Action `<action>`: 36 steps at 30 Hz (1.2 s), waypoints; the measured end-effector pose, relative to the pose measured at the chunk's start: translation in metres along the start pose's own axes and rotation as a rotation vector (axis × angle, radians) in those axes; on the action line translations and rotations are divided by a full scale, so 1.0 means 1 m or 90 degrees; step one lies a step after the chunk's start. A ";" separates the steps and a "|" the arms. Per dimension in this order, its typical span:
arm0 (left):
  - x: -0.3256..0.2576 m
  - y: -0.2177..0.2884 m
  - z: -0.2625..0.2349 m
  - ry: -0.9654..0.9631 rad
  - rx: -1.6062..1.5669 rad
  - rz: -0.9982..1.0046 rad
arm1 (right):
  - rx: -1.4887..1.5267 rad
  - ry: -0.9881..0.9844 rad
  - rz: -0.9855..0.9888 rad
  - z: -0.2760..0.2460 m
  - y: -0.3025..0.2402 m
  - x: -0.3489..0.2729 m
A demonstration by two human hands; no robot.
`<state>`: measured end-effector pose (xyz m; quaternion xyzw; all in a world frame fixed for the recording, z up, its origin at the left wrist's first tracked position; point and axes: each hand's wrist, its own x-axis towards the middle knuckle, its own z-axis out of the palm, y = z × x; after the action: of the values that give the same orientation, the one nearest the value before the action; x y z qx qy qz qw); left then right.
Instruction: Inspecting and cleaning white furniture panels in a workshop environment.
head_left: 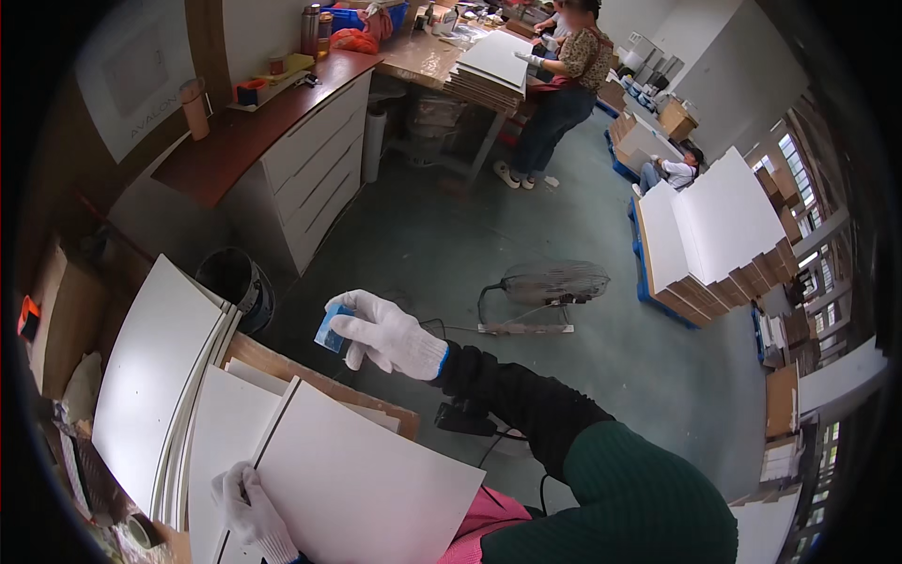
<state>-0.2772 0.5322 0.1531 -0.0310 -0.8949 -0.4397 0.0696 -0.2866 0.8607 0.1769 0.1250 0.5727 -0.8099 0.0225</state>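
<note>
The right hand [387, 334] is wearing a white glove and is pinching a small blue block [333, 330] between its thumb and fingers. The block is sitting up in the air, above the far edge of the brown tabletop [282, 365], and is not touching it. The left hand [252, 512], also in a white glove, is curling its fingers over the left edge of a big white board [366, 479] and is holding it there. That board is lying on top, close to the person's body, with its near end tilting up a little. More white boards [150, 385] are lying under it and beside it to the left, fanning out in a stack.

A black bin [235, 279] is standing on the floor just past the tabletop. A small fan [550, 284] is sitting on the grey floor to the right of the block. Far away, another person [564, 85] is standing at a table with a pile of flat boards. A tall stack of white sheets [714, 230] is resting on the floor at the right.
</note>
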 end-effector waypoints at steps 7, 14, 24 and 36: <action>0.004 0.021 -0.013 -0.109 0.049 -0.044 | -0.012 0.042 -0.033 -0.018 0.019 0.001; 0.004 0.020 -0.019 -0.090 0.067 -0.044 | 0.088 0.010 -0.011 -0.025 0.035 -0.006; 0.003 0.037 -0.018 -0.093 0.090 -0.061 | 0.168 0.012 -0.029 -0.023 0.022 -0.006; 0.000 0.025 -0.015 -0.082 0.082 0.001 | -0.036 0.079 -0.007 -0.007 0.002 0.003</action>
<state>-0.2728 0.5361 0.1818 -0.0553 -0.9239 -0.3783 0.0141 -0.2882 0.8669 0.1723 0.1713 0.5961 -0.7843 -0.0143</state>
